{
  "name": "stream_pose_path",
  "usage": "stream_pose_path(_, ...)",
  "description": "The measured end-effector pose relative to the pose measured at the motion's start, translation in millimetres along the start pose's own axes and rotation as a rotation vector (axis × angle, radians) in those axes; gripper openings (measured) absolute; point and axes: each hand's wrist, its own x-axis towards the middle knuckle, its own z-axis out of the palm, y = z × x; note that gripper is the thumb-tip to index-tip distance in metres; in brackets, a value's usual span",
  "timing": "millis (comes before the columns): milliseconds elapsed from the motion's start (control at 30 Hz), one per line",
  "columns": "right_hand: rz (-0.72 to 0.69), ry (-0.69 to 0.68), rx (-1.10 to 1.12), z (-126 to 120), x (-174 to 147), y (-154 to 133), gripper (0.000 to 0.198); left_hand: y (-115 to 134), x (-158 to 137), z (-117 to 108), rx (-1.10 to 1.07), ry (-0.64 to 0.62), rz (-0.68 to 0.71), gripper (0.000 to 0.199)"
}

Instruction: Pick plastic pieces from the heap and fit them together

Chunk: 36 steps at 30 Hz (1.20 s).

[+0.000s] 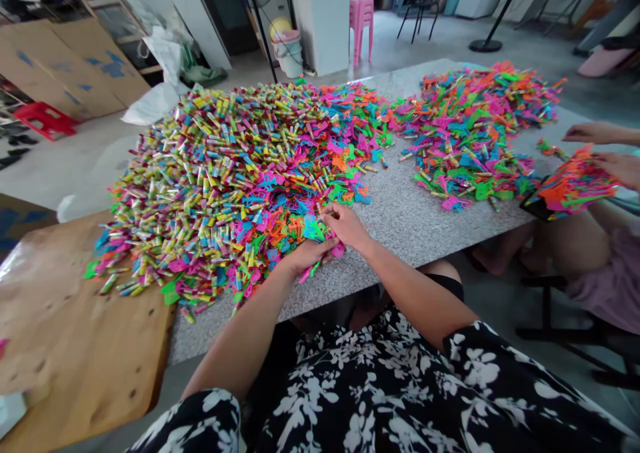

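My left hand [306, 255] is closed around a few small plastic pieces, with pink and green ends [313, 269] poking out below the fingers and a flat pink piece [339, 249] beside the fingertips. Just above it, my right hand [346, 225] has thumb and fingers pinched together; what sits in them is too small to tell. Both hands rest close to each other at the near edge of a big heap of small wrapped tubes [215, 153]. Bright orange, green, blue and pink plastic pieces [280, 223] lie mixed along the heap's near side.
A second pile of coloured plastic pieces [470, 133] covers the right part of the speckled table [400, 226]. At the right, another person's hand [595, 133] is near a dark tray [537, 206] heaped with pieces. A wooden board [95, 346] adjoins on the left.
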Motion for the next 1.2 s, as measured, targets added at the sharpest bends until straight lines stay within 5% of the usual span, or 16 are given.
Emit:
stream_pose_path(167,0.070,0.345,0.227,-13.3,-11.1,3.8,0.035,-5.6,2.8,-0.6,-0.137,0.187,0.004,0.070)
stream_pose_path(500,0.171,0.169,0.440,-5.5,-46.8,11.1,0.044,10.1,2.6,-0.4,-0.006,0.488,0.183,0.069)
stream_pose_path(867,0.072,0.116,0.178,-15.5,-54.6,0.7,0.029,9.4,1.4,1.3,0.033,0.505,0.251,0.066)
stream_pose_path(1067,0.223,0.013,0.274,-24.6,-49.4,10.6,0.037,1.6,6.3,3.2,0.005,0.433,0.186,0.069)
stream_pose_path(1133,0.260,0.069,0.266,-38.8,-40.4,16.9,0.035,1.7,5.4,0.7,-0.011,0.348,0.134,0.069)
stream_pose_path(1200,0.236,0.275,0.309,-56.4,-28.2,19.9,0.035,2.8,2.1,-3.3,-0.064,0.257,0.064,0.065)
